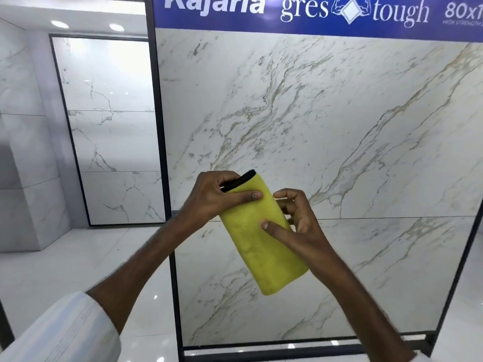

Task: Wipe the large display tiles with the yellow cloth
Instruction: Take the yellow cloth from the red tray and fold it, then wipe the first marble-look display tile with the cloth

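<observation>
The folded yellow microfibre cloth with a black hem [261, 236] is held in front of the large white marble-veined display tile [339, 126], pinched by the left hand [217, 194] at its top and the right hand [295, 220] mid-length, so a loose fold could slip open or drop once one hand lets go to wipe.

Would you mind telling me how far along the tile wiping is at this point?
Nothing shows as wiped yet. In hand: the left hand and right hand both grip the folded yellow cloth, held in front of the large marble-look tile rather than pressed flat to it. Left: wiping that tile, the lower tile under the seam, and the framed tiles at left.
</observation>
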